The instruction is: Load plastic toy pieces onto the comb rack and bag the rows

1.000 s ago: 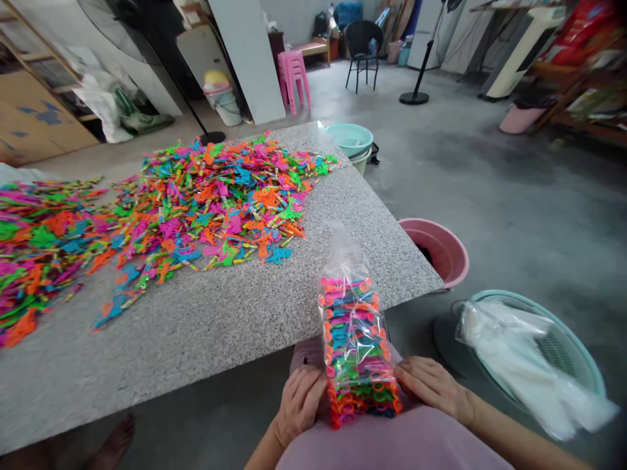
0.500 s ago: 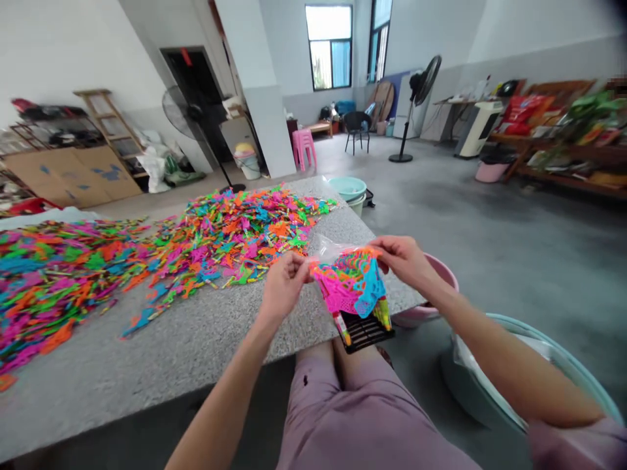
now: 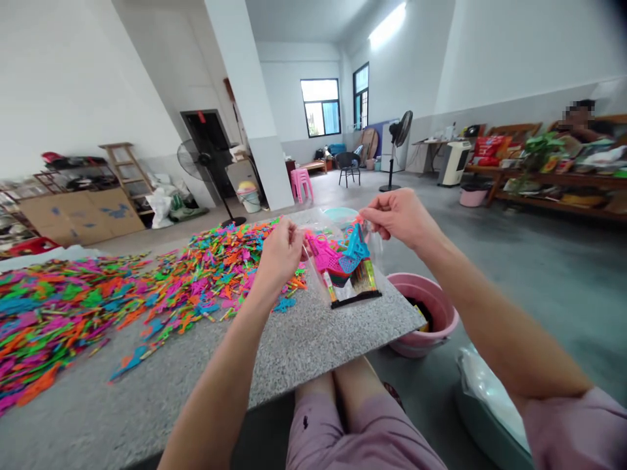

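Nearest: lap (image 3: 357,424) in mauve cloth, knees under the edge of the worktop (image 3: 294,356). Both hands reach forward over it. Left hand (image 3: 285,251): fingers closed, pinching the upper left of a clear bag (image 3: 321,277). Right hand (image 3: 401,219): fingers closed at the bag's upper right, beside an orange tip; film or the piece within, cannot tell which.

Relation: bag lies between the two hands, mostly below the fingertips, above the worktop near its right corner. Neither hand is nearer; both touch. Black strip (image 3: 356,299) along the bag's lower near edge runs left to right; the packed row's long axis seems to point away, foreshortened. Pink piece (image 3: 329,254) and blue piece (image 3: 355,253) face the wearer.

Surface: speckled grey; loose heap of coloured plastic pieces (image 3: 196,281) on the left. Pink tub (image 3: 448,316) just off the right corner.

Room: pink stools (image 3: 302,186), black chair (image 3: 347,166), standing fan (image 3: 401,130); a person (image 3: 580,124) seated far right.
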`<state>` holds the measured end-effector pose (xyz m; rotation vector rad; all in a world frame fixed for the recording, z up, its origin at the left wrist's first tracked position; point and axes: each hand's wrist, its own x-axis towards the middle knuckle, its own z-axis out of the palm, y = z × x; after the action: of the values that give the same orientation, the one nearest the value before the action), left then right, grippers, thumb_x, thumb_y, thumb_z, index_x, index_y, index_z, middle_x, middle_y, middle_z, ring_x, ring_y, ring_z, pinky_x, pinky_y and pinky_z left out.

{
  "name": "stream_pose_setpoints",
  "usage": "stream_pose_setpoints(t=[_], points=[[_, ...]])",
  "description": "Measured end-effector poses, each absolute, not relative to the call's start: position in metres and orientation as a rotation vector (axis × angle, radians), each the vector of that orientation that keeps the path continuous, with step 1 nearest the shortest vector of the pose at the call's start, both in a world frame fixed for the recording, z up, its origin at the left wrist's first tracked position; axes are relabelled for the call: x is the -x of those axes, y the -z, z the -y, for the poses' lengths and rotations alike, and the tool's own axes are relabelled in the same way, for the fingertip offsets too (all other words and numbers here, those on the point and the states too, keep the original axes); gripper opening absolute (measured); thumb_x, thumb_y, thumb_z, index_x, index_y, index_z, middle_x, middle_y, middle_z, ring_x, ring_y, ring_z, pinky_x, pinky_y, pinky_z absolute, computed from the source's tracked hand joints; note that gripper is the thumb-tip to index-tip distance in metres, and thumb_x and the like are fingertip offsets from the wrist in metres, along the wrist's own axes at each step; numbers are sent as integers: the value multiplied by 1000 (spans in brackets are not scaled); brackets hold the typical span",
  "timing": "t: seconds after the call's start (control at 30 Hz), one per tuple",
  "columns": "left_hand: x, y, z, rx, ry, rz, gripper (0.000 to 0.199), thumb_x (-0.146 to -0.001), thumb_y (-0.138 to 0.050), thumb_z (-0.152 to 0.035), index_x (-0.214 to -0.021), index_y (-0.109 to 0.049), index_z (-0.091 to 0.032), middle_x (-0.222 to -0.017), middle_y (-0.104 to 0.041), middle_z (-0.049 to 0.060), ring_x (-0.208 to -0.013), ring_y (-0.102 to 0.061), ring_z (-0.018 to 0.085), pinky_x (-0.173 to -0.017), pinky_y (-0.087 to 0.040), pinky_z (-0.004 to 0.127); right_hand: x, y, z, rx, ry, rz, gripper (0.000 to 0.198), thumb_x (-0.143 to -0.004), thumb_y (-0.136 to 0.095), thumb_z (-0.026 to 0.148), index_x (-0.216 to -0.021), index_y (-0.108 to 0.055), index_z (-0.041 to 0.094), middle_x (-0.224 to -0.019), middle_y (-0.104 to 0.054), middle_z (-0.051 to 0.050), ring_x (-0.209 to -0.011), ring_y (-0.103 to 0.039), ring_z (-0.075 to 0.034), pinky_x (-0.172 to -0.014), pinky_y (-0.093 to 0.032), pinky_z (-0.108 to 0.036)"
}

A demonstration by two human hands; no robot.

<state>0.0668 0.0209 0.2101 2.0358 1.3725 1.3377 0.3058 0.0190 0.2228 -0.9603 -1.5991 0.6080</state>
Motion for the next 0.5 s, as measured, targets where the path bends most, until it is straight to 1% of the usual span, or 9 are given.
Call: stream_pose_setpoints(t=[0.07,0.13,0.23,0.33,0.4,0.43,0.5], points=[[-75,-218,-27,-2121,-1427,-1474,17,-89,-45,-16,-73,-42,-22,-56,-50,-5,-53,-54,14,-58,-41,26,-306,-227,-28,932,-583,1584,26,-77,-70,30,-60,-59,13,-45,-52,4,-33,-42,-3,-34,-28,-14],[-80,-226,-35,-2155,-1477,-1504,17,-87,-49,-14,-72,-43,-22,-57,-48,-5,-57,-53,15,-61,-38,27,-306,-228,-38,899,-549,1580,27,-78,-70,31,-62,-59,13,-45,-49,5,-35,-41,-2,-36,-28,-14],[-86,-240,-42,-2296,-1430,-1448,15,-85,-53,-13,-73,-46,-21,-57,-49,-4,-56,-50,14,-61,-36,26,-311,-223,-45,864,-495,1589,26,-82,-68,36,-68,-58,15,-51,-48,6,-41,-41,-3,-40,-29,-15],[-102,-249,-34,-2478,-1245,-1109,10,-89,-49,-19,-79,-48,-20,-57,-51,-5,-51,-49,11,-55,-35,23,-326,-208,-28,810,-566,1592,31,-91,-56,49,-80,-53,19,-58,-49,6,-45,-41,-6,-41,-30,-17],[-124,-250,-18,-2563,-1070,-820,11,-91,-48,-24,-82,-51,-20,-58,-52,-5,-50,-49,9,-52,-36,21,-340,-195,2,791,-595,1590,36,-94,-46,56,-87,-50,21,-62,-51,5,-48,-42,-7,-44,-31,-17],[-137,-250,-7,-2596,-998,-707,13,-92,-48,-27,-83,-52,-19,-59,-53,-5,-50,-49,9,-51,-36,20,-347,-189,21,811,-565,1598,37,-94,-45,58,-91,-50,21,-64,-51,6,-50,-43,-7,-46,-33,-17],[-167,-246,16,-2668,-893,-520,16,-93,-49,-31,-85,-56,-19,-61,-53,-5,-51,-49,8,-49,-34,18,-361,-178,65,923,-432,1645,39,-90,-52,58,-100,-51,20,-66,-49,7,-56,-45,-7,-53,-34,-17]])
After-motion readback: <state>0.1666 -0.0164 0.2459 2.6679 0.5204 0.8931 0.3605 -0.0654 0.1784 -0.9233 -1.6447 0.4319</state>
